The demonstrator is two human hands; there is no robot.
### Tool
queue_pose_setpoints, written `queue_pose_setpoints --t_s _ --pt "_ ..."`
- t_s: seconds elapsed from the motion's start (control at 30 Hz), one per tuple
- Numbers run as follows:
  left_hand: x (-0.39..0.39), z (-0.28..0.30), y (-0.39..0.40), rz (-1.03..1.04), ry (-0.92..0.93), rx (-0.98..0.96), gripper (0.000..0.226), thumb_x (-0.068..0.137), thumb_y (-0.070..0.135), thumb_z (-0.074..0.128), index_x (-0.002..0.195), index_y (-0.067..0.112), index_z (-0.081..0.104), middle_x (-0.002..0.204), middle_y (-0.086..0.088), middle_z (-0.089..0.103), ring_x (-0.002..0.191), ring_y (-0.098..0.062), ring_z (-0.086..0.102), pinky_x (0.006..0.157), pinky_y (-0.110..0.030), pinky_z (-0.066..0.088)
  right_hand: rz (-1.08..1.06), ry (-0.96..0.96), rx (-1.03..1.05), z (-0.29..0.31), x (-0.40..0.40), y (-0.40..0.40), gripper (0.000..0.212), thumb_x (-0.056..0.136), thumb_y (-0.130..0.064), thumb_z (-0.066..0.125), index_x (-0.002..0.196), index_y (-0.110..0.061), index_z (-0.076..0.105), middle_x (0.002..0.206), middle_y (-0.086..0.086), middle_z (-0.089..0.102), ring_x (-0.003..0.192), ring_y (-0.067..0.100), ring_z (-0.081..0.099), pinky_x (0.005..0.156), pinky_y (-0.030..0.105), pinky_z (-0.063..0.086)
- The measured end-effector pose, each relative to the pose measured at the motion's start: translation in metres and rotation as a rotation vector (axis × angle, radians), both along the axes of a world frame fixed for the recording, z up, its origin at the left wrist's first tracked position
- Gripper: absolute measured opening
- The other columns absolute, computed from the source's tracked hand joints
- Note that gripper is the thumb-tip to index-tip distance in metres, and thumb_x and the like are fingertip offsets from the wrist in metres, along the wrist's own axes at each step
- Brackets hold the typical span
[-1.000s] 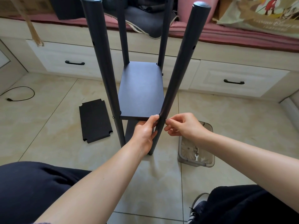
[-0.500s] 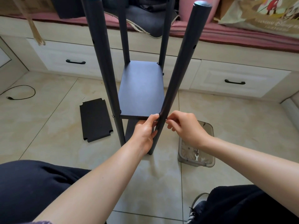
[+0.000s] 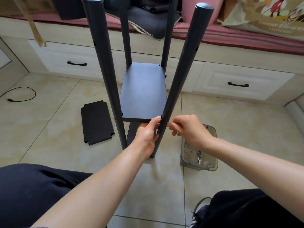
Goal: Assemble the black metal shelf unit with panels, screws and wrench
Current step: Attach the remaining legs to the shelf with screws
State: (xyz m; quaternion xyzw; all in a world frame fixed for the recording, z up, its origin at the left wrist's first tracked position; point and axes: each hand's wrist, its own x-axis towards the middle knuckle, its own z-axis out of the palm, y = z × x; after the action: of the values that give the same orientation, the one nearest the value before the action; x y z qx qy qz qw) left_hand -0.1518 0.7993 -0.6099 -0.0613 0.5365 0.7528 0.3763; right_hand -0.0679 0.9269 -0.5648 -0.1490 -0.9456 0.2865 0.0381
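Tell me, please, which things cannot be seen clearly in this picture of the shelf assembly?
- Head view: whatever the right hand pinches at the near right pole is too small to identify.
- The lower panel is mostly hidden by the upper panel and the left hand.
- The small parts in the clear tray are too small to tell apart, and the right wrist partly covers them.
- The tops of the far poles are cut off by the upper edge.

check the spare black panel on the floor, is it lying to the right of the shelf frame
No, the spare black panel lies flat on the tiles to the left of the shelf frame; the clear plastic tray is on the right.
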Motion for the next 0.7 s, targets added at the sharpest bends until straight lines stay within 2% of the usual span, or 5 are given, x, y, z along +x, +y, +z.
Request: queue_pose_setpoints --t_s 0.2,0.33,0.43,0.5,0.7 --pt "0.000 -0.001 0.000 0.008 -0.017 0.005 0.011 0.095 0.029 0.067 0.101 0.021 0.070 0.104 0.001 0.077 0.107 -0.015 0.068 0.079 -0.029 0.042 -0.004 0.027 0.184 0.003 0.001 -0.005 0.031 0.099 -0.035 0.056 0.092 -0.007 0.066 0.083 0.009 0.069 0.078 0.029 0.063 0.072 0.043 0.053" --pt "0.000 -0.001 0.000 -0.002 -0.023 0.022 0.009 0.095 0.029 0.066 0.099 0.022 0.070 0.094 0.007 0.077 0.101 -0.011 0.069 0.080 -0.031 0.042 -0.030 -0.012 0.263 0.002 0.000 -0.010 0.031 0.100 -0.038 0.052 0.093 -0.010 0.063 0.085 0.008 0.068 0.080 0.031 0.062 0.071 0.042 0.052" --pt "0.000 -0.001 -0.001 -0.010 -0.024 0.035 0.013 0.095 0.029 0.066 0.103 0.020 0.070 0.098 0.005 0.077 0.102 -0.012 0.069 0.080 -0.031 0.042 -0.051 0.000 0.327 0.001 0.001 -0.012 0.031 0.100 -0.040 0.050 0.092 -0.013 0.062 0.084 0.006 0.067 0.080 0.031 0.061 0.065 0.037 0.047" --pt "0.000 -0.001 -0.002 -0.013 -0.026 0.040 0.015 0.095 0.029 0.066 0.106 0.019 0.070 0.100 0.004 0.076 0.102 -0.012 0.068 0.081 -0.031 0.042 -0.074 0.023 0.296 0.001 0.002 -0.014 0.030 0.100 -0.040 0.051 0.094 -0.013 0.063 0.085 0.005 0.067 0.080 0.030 0.061 0.065 0.037 0.047" --pt "0.000 0.001 -0.002 -0.023 -0.035 0.046 0.009 0.096 0.028 0.066 0.097 0.021 0.073 0.093 0.007 0.076 0.097 -0.009 0.069 0.079 -0.030 0.042 -0.010 0.008 0.158 -0.002 0.002 -0.014 0.028 0.103 -0.027 0.046 0.092 -0.008 0.062 0.082 0.006 0.067 0.074 0.028 0.062 0.070 0.043 0.053"
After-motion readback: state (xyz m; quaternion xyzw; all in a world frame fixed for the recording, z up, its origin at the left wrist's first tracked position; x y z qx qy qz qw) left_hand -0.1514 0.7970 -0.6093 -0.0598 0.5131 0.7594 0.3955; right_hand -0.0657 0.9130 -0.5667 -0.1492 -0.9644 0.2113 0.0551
